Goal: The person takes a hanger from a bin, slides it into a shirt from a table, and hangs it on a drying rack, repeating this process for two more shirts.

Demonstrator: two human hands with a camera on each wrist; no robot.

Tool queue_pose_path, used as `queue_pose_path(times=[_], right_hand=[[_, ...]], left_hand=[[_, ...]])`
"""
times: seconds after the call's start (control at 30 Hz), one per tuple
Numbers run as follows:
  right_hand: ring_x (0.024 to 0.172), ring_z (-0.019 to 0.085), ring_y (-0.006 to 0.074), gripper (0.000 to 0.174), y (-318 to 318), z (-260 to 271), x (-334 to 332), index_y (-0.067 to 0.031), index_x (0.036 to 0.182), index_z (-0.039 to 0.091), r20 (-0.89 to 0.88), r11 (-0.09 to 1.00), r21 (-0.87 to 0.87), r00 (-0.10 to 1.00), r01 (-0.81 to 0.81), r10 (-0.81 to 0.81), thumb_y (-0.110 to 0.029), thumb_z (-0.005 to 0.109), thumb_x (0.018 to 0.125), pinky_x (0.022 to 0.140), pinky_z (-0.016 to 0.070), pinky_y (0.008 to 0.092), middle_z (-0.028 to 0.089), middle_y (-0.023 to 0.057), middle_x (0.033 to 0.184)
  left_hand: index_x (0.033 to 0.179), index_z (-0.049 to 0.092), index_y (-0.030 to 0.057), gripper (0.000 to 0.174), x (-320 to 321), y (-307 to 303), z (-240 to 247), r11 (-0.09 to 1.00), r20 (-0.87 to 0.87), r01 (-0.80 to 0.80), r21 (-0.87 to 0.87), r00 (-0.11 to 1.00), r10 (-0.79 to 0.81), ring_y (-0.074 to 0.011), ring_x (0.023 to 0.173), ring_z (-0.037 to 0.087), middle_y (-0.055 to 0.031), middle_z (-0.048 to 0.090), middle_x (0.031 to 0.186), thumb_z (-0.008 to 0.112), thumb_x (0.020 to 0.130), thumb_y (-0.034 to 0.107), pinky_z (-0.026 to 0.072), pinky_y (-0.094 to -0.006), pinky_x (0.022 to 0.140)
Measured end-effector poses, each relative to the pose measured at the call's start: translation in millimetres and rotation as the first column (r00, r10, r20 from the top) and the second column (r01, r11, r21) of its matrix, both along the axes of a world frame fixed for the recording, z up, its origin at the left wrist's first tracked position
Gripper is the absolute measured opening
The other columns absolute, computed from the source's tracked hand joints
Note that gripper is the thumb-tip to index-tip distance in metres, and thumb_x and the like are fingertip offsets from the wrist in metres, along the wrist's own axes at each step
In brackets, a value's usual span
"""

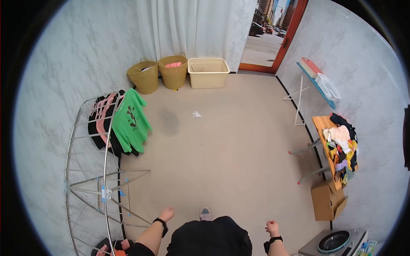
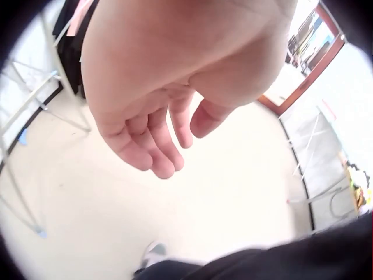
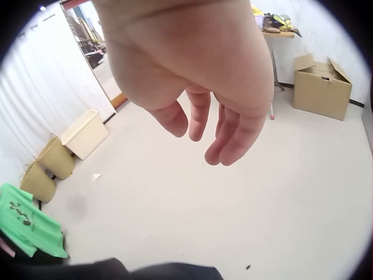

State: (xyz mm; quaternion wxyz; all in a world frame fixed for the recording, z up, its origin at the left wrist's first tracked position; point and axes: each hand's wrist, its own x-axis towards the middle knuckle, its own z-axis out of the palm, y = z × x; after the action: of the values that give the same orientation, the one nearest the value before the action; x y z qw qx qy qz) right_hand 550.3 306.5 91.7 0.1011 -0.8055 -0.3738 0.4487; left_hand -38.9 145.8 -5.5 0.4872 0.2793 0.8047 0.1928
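Observation:
Both hands hang empty, fingers loosely curled. The left hand, with a black band at its wrist, is beside the lower part of the metal drying rack and touches nothing; its fingers bend downward in the left wrist view. To the right of the body, the right hand is held over the floor, its fingers hanging slightly bent in the right wrist view. A green shirt hangs at the rack's far end beside black and pink garments.
Two woven baskets and a cream tub stand by the curtain. Right side: ironing board, wooden table with piled clothes, cardboard box, washing machine. A white scrap lies on the floor.

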Motion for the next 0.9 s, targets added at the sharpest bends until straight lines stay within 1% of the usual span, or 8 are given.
queue_pose_path(times=[0.03,0.07,0.27,0.4,0.47,0.53,0.73,0.9], right_hand=[[0.069,0.067,0.0219,0.016,9.8,3.1,-2.9,-0.0039,0.099,0.06,0.006,0.998,-0.057,1.0,0.026,-0.026,-0.014,0.058,0.087,0.055,0.0537,0.0334,0.063,0.0066,0.081],[0.069,0.067,0.0221,0.015,17.2,-1.4,-14.8,-0.0039,0.099,0.06,0.004,0.992,-0.119,0.999,0.05,-0.05,-0.013,0.057,0.087,0.055,0.0541,0.0339,0.062,0.0067,0.081],[0.071,0.067,0.0233,0.015,131.6,-45.4,-93.7,-0.0044,0.099,0.06,-0.091,0.978,-0.207,0.994,0.035,-0.055,-0.012,0.057,0.087,0.057,0.055,0.036,0.062,0.0075,0.082],[0.072,0.067,0.0245,0.017,238.5,-64.8,-133.0,-0.0041,0.102,0.059,-0.113,0.958,-0.283,0.991,0.036,-0.07,-0.012,0.055,0.087,0.057,0.0551,0.0362,0.062,0.0088,0.086],[0.07,0.067,0.0251,0.018,305.0,-59.4,-162.6,-0.0036,0.103,0.058,-0.126,0.955,-0.296,0.99,0.029,-0.069,-0.011,0.055,0.087,0.056,0.055,0.0365,0.062,0.0099,0.086],[0.068,0.066,0.0249,0.019,374.5,-60.1,-188.0,-0.0031,0.103,0.058,-0.109,0.951,-0.31,0.993,0.014,-0.05,-0.011,0.055,0.086,0.054,0.0548,0.0368,0.062,0.0112,0.085],[0.071,0.065,0.0203,0.017,593.5,-28.0,-322.9,-0.0041,0.1,0.059,-0.22,0.988,0.012,0.963,-0.157,0.156,-0.018,0.058,0.09,0.056,0.0532,0.0336,0.062,0.0065,0.086],[0.071,0.066,0.0199,0.016,733.1,-29.0,-422.5,-0.0052,0.1,0.06,-0.209,0.956,0.083,0.933,-0.28,0.291,-0.017,0.057,0.091,0.055,0.0521,0.0315,0.062,0.0053,0.086]], left_hand=[[0.107,0.065,0.0042,0.029,0.9,35.8,-4.0,0.985,-0.032,-0.04,0.168,0.998,0.046,-0.0189,0.078,0.067,-0.0146,0.07,0.091,0.053,0.088,0.023,0.0522,-0.035,0.07],[0.109,0.064,0.005,0.026,4.1,78.5,53.8,0.973,0.17,-0.193,0.123,0.97,0.171,-0.0173,0.078,0.065,-0.0105,0.069,0.087,0.053,0.089,0.018,0.0516,-0.0321,0.07],[0.107,0.062,0.0029,0.024,-40.9,260.5,103.6,0.938,0.136,-0.011,0.346,0.99,-0.038,-0.0159,0.07,0.062,-0.0072,0.066,0.081,0.05,0.089,0.013,0.0509,-0.0307,0.065],[0.102,0.064,0.0038,0.024,-120.3,281.1,37.7,0.99,0.056,-0.107,0.088,0.993,0.103,-0.0176,0.066,0.063,-0.0073,0.067,0.078,0.051,0.087,0.017,0.0511,-0.0316,0.063],[0.099,0.065,0.0044,0.024,-154.9,279.8,38.4,0.969,-0.008,-0.135,-0.208,0.991,0.136,-0.0186,0.064,0.063,-0.0083,0.068,0.078,0.052,0.086,0.02,0.0508,-0.0327,0.059],[0.097,0.064,0.0039,0.024,-175.0,290.0,58.3,0.917,-0.011,-0.265,-0.299,0.962,0.274,-0.0192,0.063,0.064,-0.0093,0.068,0.079,0.053,0.086,0.022,0.0509,-0.0334,0.057],[0.098,0.064,0.0032,0.023,-216.8,394.7,70.5,0.873,0.031,-0.472,-0.118,0.877,0.479,-0.0177,0.065,0.065,-0.0095,0.068,0.079,0.053,0.088,0.021,0.0503,-0.0311,0.056],[0.101,0.064,0.0027,0.025,-257.9,524.4,45.1,0.889,0.199,-0.425,-0.17,0.869,0.454,-0.0188,0.066,0.065,-0.0099,0.068,0.084,0.053,0.089,0.021,0.0518,-0.0318,0.061]])
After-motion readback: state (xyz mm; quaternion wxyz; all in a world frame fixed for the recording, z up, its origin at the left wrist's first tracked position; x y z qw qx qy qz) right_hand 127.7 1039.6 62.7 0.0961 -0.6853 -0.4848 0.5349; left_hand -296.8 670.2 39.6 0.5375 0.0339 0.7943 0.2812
